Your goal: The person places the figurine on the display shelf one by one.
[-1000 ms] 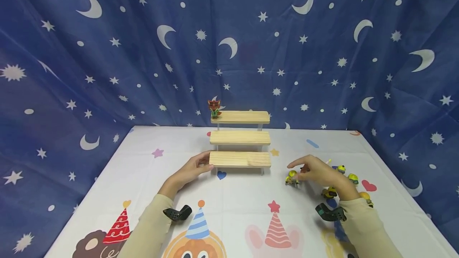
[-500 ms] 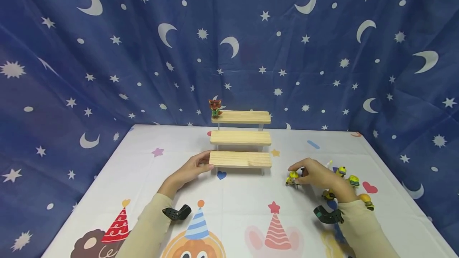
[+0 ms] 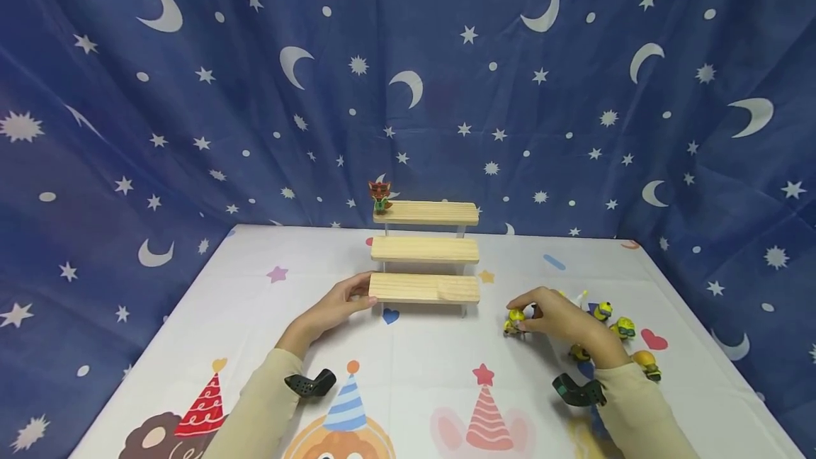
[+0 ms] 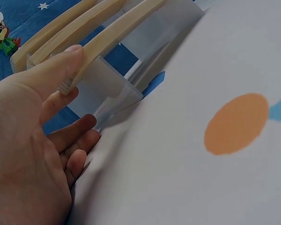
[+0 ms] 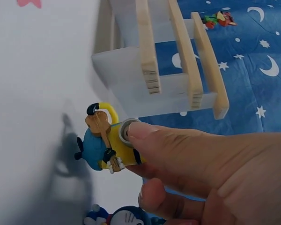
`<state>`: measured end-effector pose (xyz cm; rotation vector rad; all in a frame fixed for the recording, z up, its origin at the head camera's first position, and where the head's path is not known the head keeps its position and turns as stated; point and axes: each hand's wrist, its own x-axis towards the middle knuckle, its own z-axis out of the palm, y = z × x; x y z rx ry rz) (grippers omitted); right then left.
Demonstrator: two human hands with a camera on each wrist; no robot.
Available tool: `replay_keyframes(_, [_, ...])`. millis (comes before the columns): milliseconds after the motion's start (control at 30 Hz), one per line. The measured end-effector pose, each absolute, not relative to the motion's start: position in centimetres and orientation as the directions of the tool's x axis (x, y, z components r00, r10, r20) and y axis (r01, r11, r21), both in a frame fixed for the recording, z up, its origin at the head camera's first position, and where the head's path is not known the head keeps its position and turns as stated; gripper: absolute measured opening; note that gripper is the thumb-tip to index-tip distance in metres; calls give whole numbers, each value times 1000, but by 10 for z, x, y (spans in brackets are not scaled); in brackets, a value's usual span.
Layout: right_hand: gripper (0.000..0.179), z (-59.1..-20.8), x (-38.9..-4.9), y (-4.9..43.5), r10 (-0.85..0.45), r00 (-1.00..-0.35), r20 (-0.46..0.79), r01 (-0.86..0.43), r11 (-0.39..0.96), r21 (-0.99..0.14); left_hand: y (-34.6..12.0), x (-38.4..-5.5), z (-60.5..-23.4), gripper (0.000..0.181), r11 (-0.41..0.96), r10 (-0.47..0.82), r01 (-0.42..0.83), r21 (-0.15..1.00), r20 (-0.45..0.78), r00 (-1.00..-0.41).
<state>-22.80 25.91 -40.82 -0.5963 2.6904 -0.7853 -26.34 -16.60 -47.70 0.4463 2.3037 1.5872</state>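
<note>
My left hand [image 3: 331, 309] grips the left end of the lowest board of a three-tier wooden display stand [image 3: 423, 287]. In the left wrist view the thumb rests on the board's end, with a finger beneath it. To the right of the stand, my right hand [image 3: 561, 317] pinches a yellow minion figurine [image 5: 126, 145] by its head, between thumb and fingers. The minion wears blue overalls and holds a small brown guitar [image 5: 99, 124]. Whether its feet touch the table is unclear. A fox figurine [image 3: 380, 197] stands at the left end of the top board.
Several other yellow figurines [image 3: 623, 328] stand around and behind my right hand, partly covered by the forearm. A blue-and-white Doraemon-like figurine [image 5: 126, 216] shows below the fingers in the right wrist view. A blue star-patterned curtain [image 3: 446, 55] hangs behind the white table [image 3: 306, 253].
My right hand's raised forefinger has come down, and the fingers have closed on the minion figurine. My left hand keeps its hold on the stand. The head view has shifted slightly.
</note>
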Motion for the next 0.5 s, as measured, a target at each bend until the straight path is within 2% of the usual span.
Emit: replay_keyframes(500, [38, -394, -222, 260, -496, -867, -45, -354, 678, -644, -166, -261, -477, 68, 337, 418, 82, 938, -71, -906])
